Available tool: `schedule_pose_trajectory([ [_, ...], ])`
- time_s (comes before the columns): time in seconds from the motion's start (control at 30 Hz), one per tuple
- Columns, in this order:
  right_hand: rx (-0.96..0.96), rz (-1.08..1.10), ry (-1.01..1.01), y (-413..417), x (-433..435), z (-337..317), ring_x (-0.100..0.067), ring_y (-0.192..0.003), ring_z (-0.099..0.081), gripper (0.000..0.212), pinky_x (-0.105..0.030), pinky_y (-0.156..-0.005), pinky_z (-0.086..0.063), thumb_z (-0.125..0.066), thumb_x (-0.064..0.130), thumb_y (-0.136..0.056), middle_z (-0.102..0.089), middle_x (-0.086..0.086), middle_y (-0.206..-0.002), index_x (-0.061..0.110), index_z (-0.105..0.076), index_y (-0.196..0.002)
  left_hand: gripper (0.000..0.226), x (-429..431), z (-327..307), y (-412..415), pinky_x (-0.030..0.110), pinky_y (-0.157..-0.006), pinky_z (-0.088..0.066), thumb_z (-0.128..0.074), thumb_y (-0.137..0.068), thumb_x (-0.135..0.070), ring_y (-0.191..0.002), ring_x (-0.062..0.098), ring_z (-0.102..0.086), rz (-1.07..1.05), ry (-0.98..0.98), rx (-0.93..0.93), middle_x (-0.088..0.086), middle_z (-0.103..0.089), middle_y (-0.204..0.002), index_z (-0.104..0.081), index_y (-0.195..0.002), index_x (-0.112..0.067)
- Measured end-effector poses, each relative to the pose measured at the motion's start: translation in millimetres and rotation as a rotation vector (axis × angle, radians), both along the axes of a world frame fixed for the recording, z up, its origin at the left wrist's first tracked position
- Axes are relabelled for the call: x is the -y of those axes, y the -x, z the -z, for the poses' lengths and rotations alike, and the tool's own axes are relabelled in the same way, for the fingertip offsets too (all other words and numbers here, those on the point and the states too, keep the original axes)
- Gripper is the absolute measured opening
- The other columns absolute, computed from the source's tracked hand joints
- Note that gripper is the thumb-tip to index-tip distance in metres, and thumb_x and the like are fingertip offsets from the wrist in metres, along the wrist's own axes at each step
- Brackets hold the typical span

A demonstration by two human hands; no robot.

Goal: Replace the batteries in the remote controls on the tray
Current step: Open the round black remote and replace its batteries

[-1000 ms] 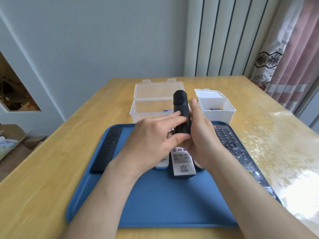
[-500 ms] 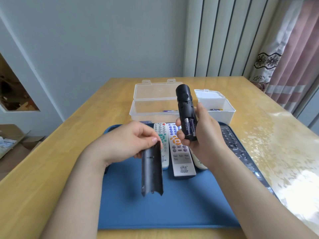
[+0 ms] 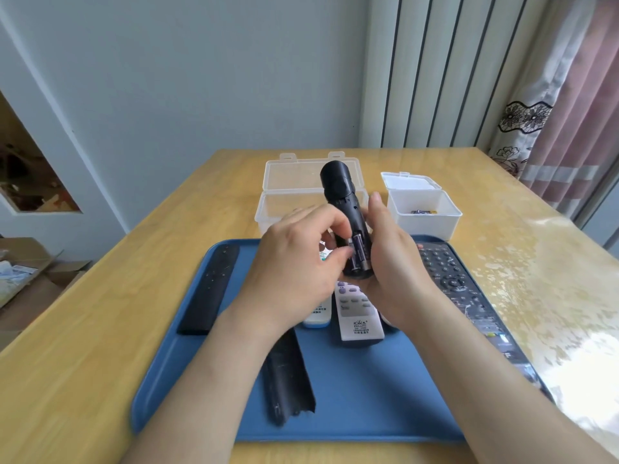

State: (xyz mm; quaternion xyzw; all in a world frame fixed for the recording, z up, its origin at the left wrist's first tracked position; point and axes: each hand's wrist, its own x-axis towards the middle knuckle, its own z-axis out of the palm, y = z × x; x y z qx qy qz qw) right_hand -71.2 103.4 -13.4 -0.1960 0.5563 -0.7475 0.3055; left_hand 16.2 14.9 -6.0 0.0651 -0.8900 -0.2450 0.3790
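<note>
Black remote (image 3: 338, 192), cover off, stands gripped by the right hand (image 3: 393, 266); the left hand (image 3: 294, 266) pinches its exposed batteries (image 3: 359, 256). Removal step, I judge: next, lever them free.

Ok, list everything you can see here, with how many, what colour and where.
table: one, wooden, under everything.
tray: one, blue, on table.
held remote: one, black, above tray, back open.
batteries: two, dark, in held remote's bay.
battery cover: one, black, on tray, front left.
slim remote: one, black, tray's left edge.
white remotes: at least two, tray's middle, partly hidden.
wide remote: one, black, tray's right edge.
large box: one, clear, open, behind tray.
small box: one, whitish, open, back right, holding loose batteries.
left hand: fingertips at the batteries.
right hand: holds held remote.
</note>
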Motion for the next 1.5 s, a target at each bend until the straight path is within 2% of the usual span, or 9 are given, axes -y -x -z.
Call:
schedule_pose_trajectory([
  [0.23, -0.002, 0.034, 0.021, 3, 1, 2, -0.028, -0.081, -0.071, 0.055, -0.045, -0.074, -0.056, -0.033, 0.053, -0.101, -0.073, -0.012, -0.087, 0.013, -0.068, -0.108, 0.010, 0, 5, 3, 0.036, -0.065, -0.052, -0.069, -0.077, -0.015, -0.073, 0.020, -0.061, -0.010, 0.013, -0.021, -0.002, -0.065, -0.077, -0.063, -0.084, -0.019],
  [0.33, 0.025, 0.024, 0.048, 4, 0, 2, -0.024, -0.078, -0.071, 0.055, -0.038, -0.068, -0.055, -0.034, 0.054, -0.101, -0.072, -0.011, -0.086, 0.010, -0.066, -0.111, 0.012, -1, 5, 3, 0.036, -0.066, -0.051, -0.071, -0.075, -0.015, -0.073, 0.017, -0.060, -0.025, 0.033, -0.008, -0.002, -0.066, -0.078, -0.063, -0.085, -0.017],
  [0.57, -0.019, -0.005, 0.056, 7, 0, 3, -0.028, -0.078, -0.063, 0.060, -0.040, -0.075, -0.053, -0.036, 0.059, -0.098, -0.064, -0.013, -0.085, 0.008, -0.063, -0.115, 0.026, -8, 0, 2, 0.021, -0.072, -0.043, -0.076, -0.073, -0.009, -0.083, 0.005, -0.051, -0.060, 0.064, 0.026, -0.005, -0.065, -0.085, -0.062, -0.093, -0.016],
  [0.73, -0.027, -0.038, 0.050, 10, -1, 4, -0.030, -0.078, -0.062, 0.063, -0.042, -0.077, -0.050, -0.035, 0.061, -0.097, -0.061, -0.017, -0.089, 0.006, -0.064, -0.109, 0.029, -8, -1, 0, 0.020, -0.073, -0.042, -0.075, -0.075, -0.011, -0.086, 0.010, -0.054, -0.055, 0.090, 0.093, -0.005, -0.063, -0.089, -0.058, -0.097, -0.018],
  [0.93, -0.041, -0.109, 0.043, 11, -2, 6, -0.030, -0.079, -0.062, 0.063, -0.044, -0.079, -0.049, -0.035, 0.064, -0.095, -0.061, -0.017, -0.091, 0.009, -0.064, -0.103, 0.027, -3, -2, -2, -0.002, -0.068, -0.034, -0.074, -0.079, -0.012, -0.076, -0.006, -0.051, -0.034, 0.022, 0.193, -0.006, -0.063, -0.092, -0.057, -0.099, -0.021],
  [1.1, -0.093, -0.144, 0.037, 12, -2, 7, -0.026, -0.079, -0.064, 0.063, -0.045, -0.082, -0.051, -0.038, 0.068, -0.091, -0.059, -0.015, -0.092, 0.011, -0.061, -0.106, 0.024, -5, -3, -2, 0.006, -0.072, -0.038, -0.073, -0.081, -0.015, -0.083, 0.000, -0.051, -0.048, 0.034, 0.207, -0.007, -0.067, -0.098, -0.058, -0.099, -0.022],
  [1.27, -0.158, -0.098, -0.041, 13, 1, 11, -0.019, -0.083, -0.063, 0.071, -0.045, -0.086, -0.052, -0.042, 0.077, -0.080, -0.063, -0.006, -0.089, 0.019, -0.060, -0.117, 0.025, -2, -3, -2, 0.028, -0.077, -0.045, -0.075, -0.078, -0.018, -0.083, 0.006, -0.053, -0.021, -0.054, 0.199, -0.011, -0.066, -0.094, -0.057, -0.095, -0.022],
  [1.4, -0.164, -0.068, -0.038, 7, 2, 8, -0.035, -0.096, -0.068, 0.073, -0.053, -0.088, -0.055, -0.040, 0.076, -0.081, -0.067, -0.021, -0.112, 0.017, -0.062, -0.119, 0.023, 0, -4, -1, 0.027, -0.072, -0.051, -0.076, -0.075, -0.012, -0.081, 0.007, -0.061, 0.048, -0.242, 0.122, -0.009, -0.067, -0.085, -0.057, -0.088, -0.019],
  [1.5, -0.234, -0.077, -0.025, 0, 3, 5, -0.039, -0.082, -0.066, 0.069, -0.048, -0.070, -0.054, -0.034, 0.073, -0.088, -0.066, -0.024, -0.098, 0.016, -0.062, -0.115, 0.025, 0, -3, 0, 0.019, -0.056, -0.048, -0.075, -0.077, -0.007, -0.059, 0.008, -0.061, 0.057, -0.344, 0.101, -0.006, -0.064, -0.081, -0.054, -0.085, -0.019],
])
